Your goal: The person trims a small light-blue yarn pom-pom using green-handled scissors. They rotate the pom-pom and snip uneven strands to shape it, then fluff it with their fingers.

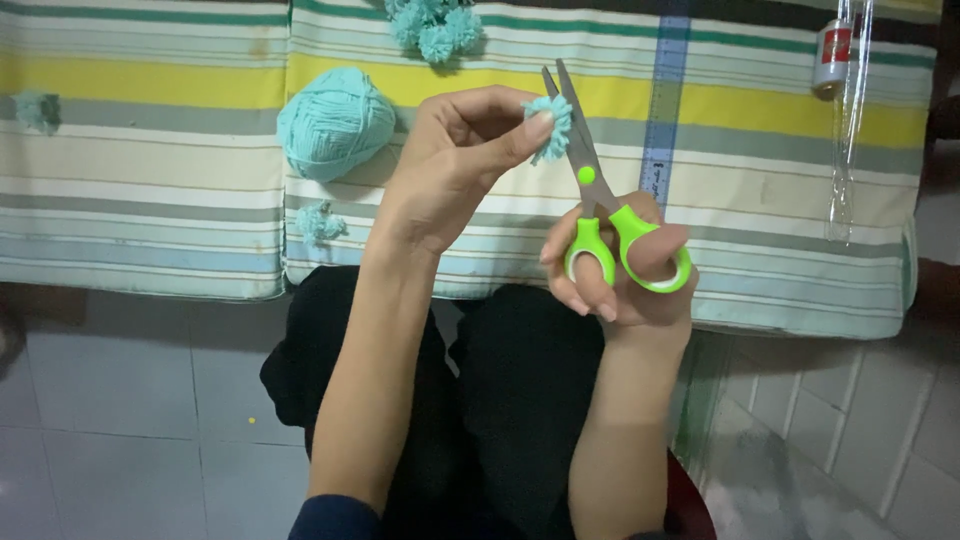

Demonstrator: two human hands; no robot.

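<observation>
The left hand (455, 165) pinches a small teal pompom (551, 125) between thumb and fingertips, holding it up over the striped cushion (150, 200). The right hand (620, 270) is closed through the green handles of a pair of scissors (592, 190), whose blades stand slightly parted, just beside the pompom on its right.

Judged from this pose, the trimming goes best in small snips: keep the pinch low on the pompom so the fingertips stay clear of the blades, turn the ball a little between cuts, and take only the strands that stick out, so the shape stays round.

Taking the pompom as the landmark: a ball of teal yarn (335, 122) lies well to its left on the cushion, with a small tuft (320, 222) below that ball and another tuft (36, 108) far left near the cushion's edge. Above and left of the pompom sits a cluster of finished pompoms (433, 25). To its right a blue ruler (665, 100) lies upright along the cushion. Far right, near the top, stands a small white cylinder with a red label (832, 52), beside a clear glassy rod (848, 140); the label's print is too small to tell.
</observation>
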